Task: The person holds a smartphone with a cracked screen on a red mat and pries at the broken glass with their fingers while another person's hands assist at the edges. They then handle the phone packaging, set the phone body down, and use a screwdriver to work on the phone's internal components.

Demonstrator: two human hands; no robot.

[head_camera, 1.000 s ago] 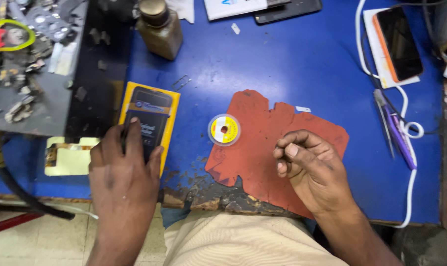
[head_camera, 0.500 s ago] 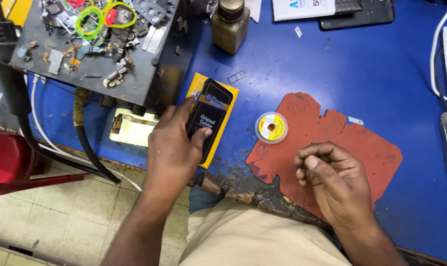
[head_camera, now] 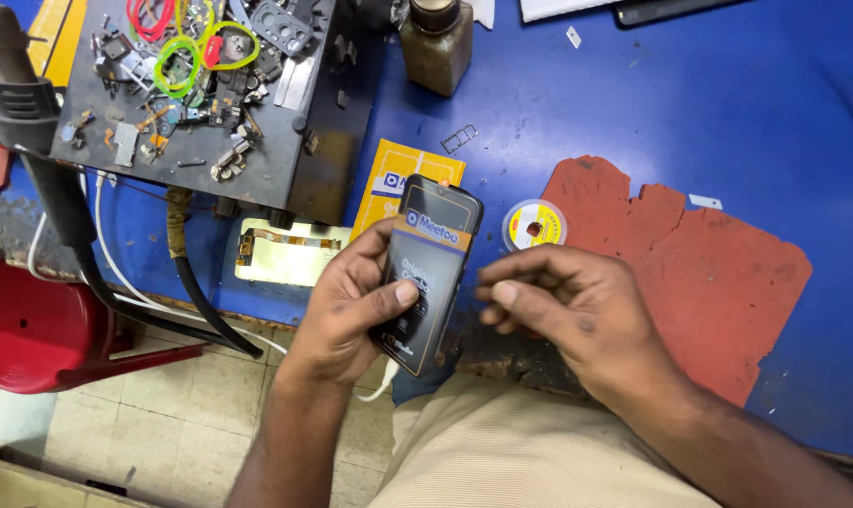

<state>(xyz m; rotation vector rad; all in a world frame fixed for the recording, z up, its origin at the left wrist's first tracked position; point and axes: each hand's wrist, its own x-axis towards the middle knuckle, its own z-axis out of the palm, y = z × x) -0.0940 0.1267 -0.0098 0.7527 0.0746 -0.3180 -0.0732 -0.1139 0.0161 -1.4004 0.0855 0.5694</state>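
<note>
Left hand (head_camera: 351, 306) clamped around black phone (head_camera: 428, 273), thumb across its face; right hand (head_camera: 577, 315) just beside, fingers loosely together, seemingly empty. Steadier with both hands low over blue bench (head_camera: 690, 103).

A phone repair workshop. A dark metal tray (head_camera: 285, 150) heaped with small salvaged phone parts and coloured wire loops sits on the worn blue workbench (head_camera: 690, 103). Right of the tray stand a brown bottle (head_camera: 438, 45), a solder wick spool (head_camera: 534, 224) and a torn red mat (head_camera: 699, 263).
</note>
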